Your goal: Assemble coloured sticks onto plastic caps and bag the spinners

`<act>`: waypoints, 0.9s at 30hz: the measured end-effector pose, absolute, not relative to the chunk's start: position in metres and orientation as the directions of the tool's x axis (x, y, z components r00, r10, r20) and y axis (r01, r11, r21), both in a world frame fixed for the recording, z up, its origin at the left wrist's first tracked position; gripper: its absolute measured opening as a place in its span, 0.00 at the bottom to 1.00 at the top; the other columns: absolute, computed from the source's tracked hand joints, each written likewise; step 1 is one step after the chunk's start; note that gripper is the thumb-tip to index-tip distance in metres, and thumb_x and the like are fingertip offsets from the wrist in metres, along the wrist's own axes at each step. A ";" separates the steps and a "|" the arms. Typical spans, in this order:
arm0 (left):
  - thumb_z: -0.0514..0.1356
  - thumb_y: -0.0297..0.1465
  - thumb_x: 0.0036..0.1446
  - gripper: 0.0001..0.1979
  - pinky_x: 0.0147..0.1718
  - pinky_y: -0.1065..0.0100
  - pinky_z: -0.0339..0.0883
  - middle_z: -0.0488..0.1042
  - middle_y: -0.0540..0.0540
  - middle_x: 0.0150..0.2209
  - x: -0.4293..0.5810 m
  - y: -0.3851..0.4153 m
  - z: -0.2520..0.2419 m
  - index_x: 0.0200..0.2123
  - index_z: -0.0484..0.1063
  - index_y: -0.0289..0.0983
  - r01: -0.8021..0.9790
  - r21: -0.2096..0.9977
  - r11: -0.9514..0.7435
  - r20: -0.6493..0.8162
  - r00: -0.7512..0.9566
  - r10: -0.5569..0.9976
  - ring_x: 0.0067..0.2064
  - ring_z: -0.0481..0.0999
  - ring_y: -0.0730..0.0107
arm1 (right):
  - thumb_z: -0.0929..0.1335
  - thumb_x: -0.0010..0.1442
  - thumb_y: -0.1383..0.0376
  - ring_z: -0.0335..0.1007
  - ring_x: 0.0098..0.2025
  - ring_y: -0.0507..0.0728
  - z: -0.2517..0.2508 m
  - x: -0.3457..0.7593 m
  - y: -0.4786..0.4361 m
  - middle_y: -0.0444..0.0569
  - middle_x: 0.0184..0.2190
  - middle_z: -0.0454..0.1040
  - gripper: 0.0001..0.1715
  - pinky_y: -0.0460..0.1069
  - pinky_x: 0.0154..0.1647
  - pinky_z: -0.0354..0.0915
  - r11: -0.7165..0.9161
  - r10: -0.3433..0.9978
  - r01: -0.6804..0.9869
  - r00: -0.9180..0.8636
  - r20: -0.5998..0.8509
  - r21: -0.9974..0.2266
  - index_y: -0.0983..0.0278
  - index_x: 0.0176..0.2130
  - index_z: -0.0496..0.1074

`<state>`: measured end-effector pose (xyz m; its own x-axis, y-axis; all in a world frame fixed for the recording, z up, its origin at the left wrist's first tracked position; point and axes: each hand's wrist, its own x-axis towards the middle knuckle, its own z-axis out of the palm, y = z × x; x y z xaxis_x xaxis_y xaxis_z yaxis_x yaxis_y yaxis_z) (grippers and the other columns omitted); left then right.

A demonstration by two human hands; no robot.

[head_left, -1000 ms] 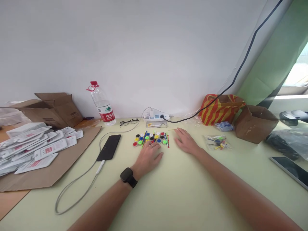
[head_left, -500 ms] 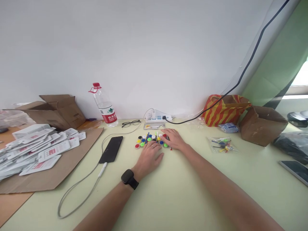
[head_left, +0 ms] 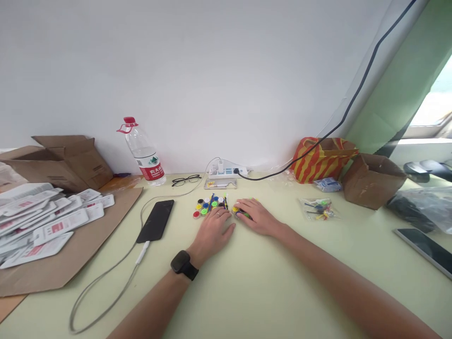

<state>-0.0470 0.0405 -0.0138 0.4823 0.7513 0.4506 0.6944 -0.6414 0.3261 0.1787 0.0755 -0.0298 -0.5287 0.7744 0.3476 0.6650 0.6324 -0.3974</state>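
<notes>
Small round coloured pieces [head_left: 204,212], in red, black, blue, yellow, green and white, lie in a cluster on the pale table, with thin blue and yellow sticks [head_left: 211,201] among them. My left hand [head_left: 213,231], with a ring and a black watch on its wrist, rests flat at the cluster's near edge, fingers stretched out. To its right, my right hand [head_left: 259,217] lies palm down with its fingers extended over more pieces, including a yellow one [head_left: 235,209]. Its palm and fingers hide most of those pieces.
A black phone [head_left: 156,221] on a cable lies left. Behind are glasses [head_left: 186,180], a clear case [head_left: 221,184] and a power strip [head_left: 229,171]. A water bottle [head_left: 148,160] and white packets [head_left: 60,221] stand left; a small plastic bag [head_left: 319,209] and box [head_left: 373,181] are right.
My right hand has come nearer and shifted right relative to the pieces, and a gap now shows between the two groups. My left hand stays about where it was. The view has turned slightly right.
</notes>
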 end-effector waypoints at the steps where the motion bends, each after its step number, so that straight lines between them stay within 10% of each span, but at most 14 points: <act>1: 0.61 0.32 0.64 0.12 0.61 0.46 0.65 0.78 0.40 0.52 -0.048 0.040 -0.014 0.50 0.76 0.40 0.693 0.332 -0.640 0.456 0.476 0.752 0.60 0.70 0.49 | 0.59 0.74 0.55 0.61 0.68 0.62 -0.029 0.183 0.068 0.51 0.66 0.68 0.23 0.65 0.72 0.49 0.632 0.774 0.666 -0.531 0.345 -0.396 0.55 0.63 0.68; 6: 0.67 0.36 0.59 0.24 0.64 0.44 0.60 0.73 0.39 0.60 -0.047 0.030 -0.004 0.58 0.72 0.41 0.606 0.377 -0.700 0.517 0.490 0.702 0.67 0.61 0.44 | 0.61 0.73 0.54 0.59 0.69 0.63 -0.020 0.205 0.022 0.52 0.67 0.67 0.24 0.66 0.73 0.48 0.643 0.765 0.659 -0.559 0.319 -0.390 0.55 0.64 0.67; 21: 0.67 0.37 0.61 0.20 0.50 0.58 0.69 0.76 0.45 0.51 -0.026 0.005 0.009 0.55 0.70 0.44 0.475 0.569 -0.672 0.269 0.665 0.697 0.51 0.75 0.56 | 0.72 0.64 0.54 0.59 0.69 0.65 -0.016 0.237 -0.014 0.55 0.68 0.64 0.37 0.62 0.68 0.62 0.571 0.806 0.535 -0.511 0.299 -0.623 0.55 0.67 0.62; 27: 0.60 0.34 0.67 0.11 0.51 0.60 0.69 0.79 0.45 0.47 -0.024 0.008 0.006 0.51 0.76 0.44 0.442 0.540 -0.716 0.298 0.695 0.654 0.50 0.75 0.59 | 0.67 0.69 0.63 0.66 0.64 0.63 -0.020 0.250 -0.005 0.53 0.62 0.71 0.21 0.62 0.66 0.65 0.581 0.803 0.564 -0.516 0.299 -0.587 0.55 0.60 0.71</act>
